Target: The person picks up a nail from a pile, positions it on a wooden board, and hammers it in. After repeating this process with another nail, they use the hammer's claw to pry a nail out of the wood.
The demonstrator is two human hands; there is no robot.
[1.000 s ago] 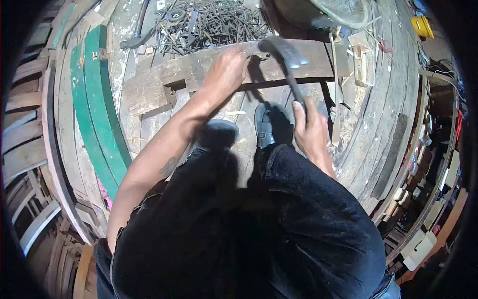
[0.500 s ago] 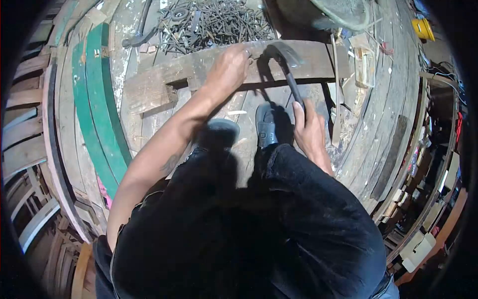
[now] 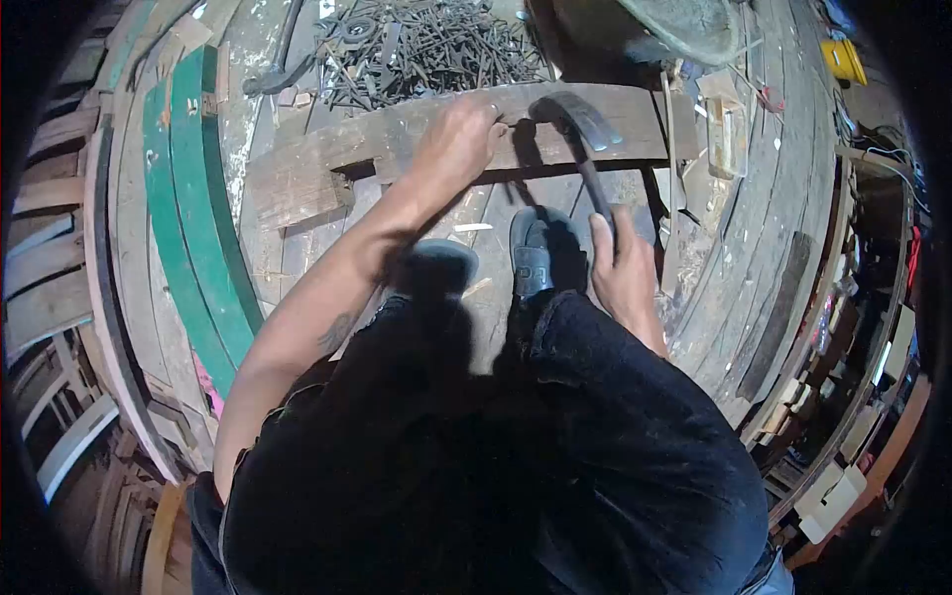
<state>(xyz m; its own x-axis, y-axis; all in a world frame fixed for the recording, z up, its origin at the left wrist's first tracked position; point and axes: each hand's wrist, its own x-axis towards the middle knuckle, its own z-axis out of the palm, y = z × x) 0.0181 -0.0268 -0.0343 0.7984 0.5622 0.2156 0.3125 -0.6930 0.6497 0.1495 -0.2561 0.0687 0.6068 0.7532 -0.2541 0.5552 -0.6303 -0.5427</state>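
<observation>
My right hand [image 3: 627,266] is closed around the handle of a claw hammer [image 3: 592,180]. The hammer's dark curved head is over the wooden beam [image 3: 397,129], a little right of my left hand. With its fingers pinched, my left hand [image 3: 464,134] is at the beam's top and grips what looks like a nail [image 3: 497,111], only a small end of it showing. The beam lies crosswise beyond my feet, a block under its left end. Behind it is a heap of loose nails [image 3: 426,55].
Green planks [image 3: 198,198] lie on the left. At the top left rests a dark metal tool [image 3: 278,79]. A large container [image 3: 684,25] stands at the top right, and a clear plastic box [image 3: 727,139] sits below it. My sandals [image 3: 532,260] are just in front of the beam.
The hammer and my right hand have moved slightly to the right and nearer to me, the head's angle turning a little. My left hand stays almost in place at the beam.
</observation>
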